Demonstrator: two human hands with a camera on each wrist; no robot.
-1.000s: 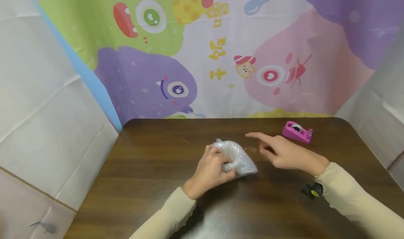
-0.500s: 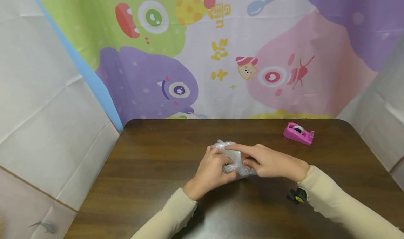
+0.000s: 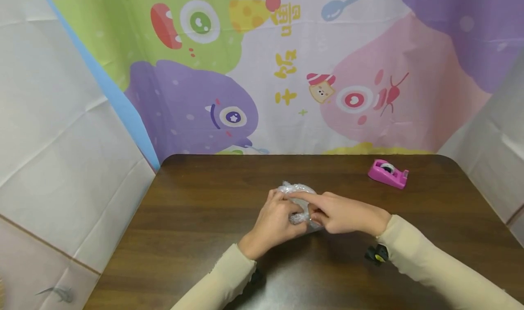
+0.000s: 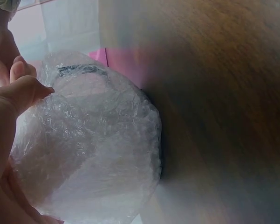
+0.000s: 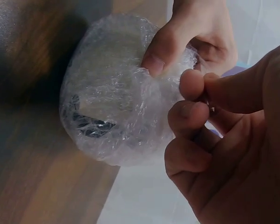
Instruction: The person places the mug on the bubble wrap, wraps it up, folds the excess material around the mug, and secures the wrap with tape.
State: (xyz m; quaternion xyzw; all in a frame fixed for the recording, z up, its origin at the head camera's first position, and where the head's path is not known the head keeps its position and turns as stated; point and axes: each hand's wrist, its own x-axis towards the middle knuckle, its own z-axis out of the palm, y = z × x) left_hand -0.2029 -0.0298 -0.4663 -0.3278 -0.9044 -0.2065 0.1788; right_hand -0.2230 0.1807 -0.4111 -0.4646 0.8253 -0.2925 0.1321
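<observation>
A rounded bundle in clear bubble wrap stands on the dark wooden table, with dark marks showing through the film in both wrist views. The left hand grips the bundle from its near left side, thumb pressed to the wrap in the right wrist view. From the other side, the right hand reaches over the wrap. Its index finger extends along the top edge toward the left fingers. Its thumb and bent fingers come together beside the wrap, and a tiny clear glint shows between them; what it is I cannot tell.
A pink tape dispenser with a roll in it stands at the back right of the table. Behind the table hangs a cartoon-printed curtain, and pale panels stand at both sides.
The right hand has moved left from beside the bundle onto its right side, its index finger now over the top edge. The left hand keeps its grip in the same place.
</observation>
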